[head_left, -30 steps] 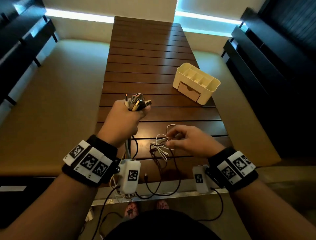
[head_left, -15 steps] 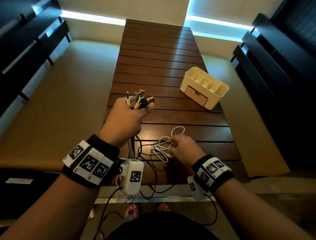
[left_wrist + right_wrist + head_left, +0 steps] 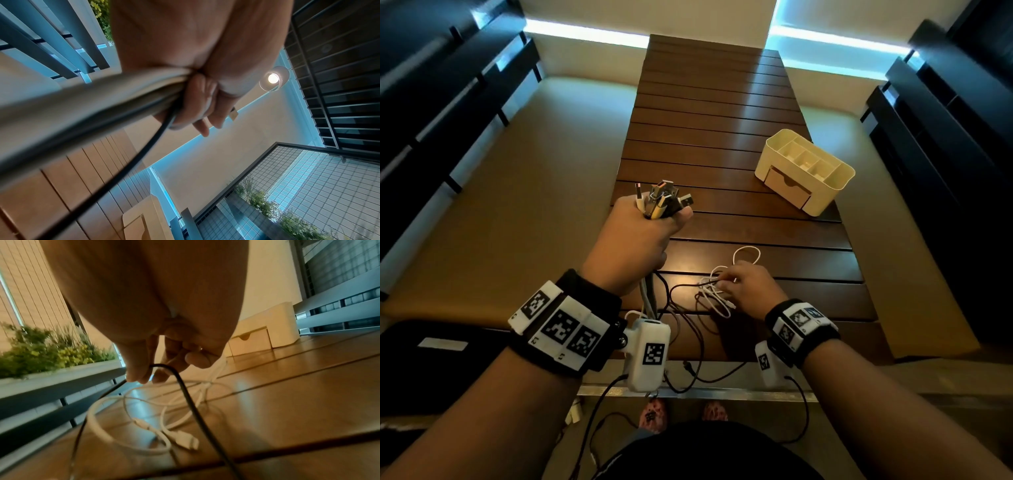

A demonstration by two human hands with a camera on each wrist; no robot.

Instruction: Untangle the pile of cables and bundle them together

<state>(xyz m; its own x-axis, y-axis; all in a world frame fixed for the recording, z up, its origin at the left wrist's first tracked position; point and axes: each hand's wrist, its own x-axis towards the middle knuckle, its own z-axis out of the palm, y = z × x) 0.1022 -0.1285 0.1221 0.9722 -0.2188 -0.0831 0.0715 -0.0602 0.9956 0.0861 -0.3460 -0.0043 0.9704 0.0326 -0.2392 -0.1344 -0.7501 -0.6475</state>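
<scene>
Along the near edge of the desk [image 3: 722, 113], a long top of dark wooden slats, the work is gathered close to the person. Toward the right edge stands a cream organiser box [image 3: 804, 171] with open compartments and a small drawer, well apart from the cables and not in the way.

Raised above the left side of the desk, the left hand [image 3: 633, 246] is clenched around a bundle of cables [image 3: 661, 202], plugs sticking up out of the fist and the cords hanging down below it. Near the front edge, the right hand [image 3: 748, 287] bends over a loose tangle, its fingers [image 3: 139, 369] pinching a thin black cable [image 3: 189, 399] that crosses looped white cables [image 3: 717, 298] lying on the slats.

These cords look light, limp and smooth, so they will likely slide and spring back rather than hold a shape. The plugs are the stiff parts and the likeliest to snag in a loop; taking a cord just behind its plug and feeding that end through seems the safest hold. Pulling mid-length probably tightens the knot. Black cords hanging over the front edge may drag on the wrist cameras' own wires.
</scene>
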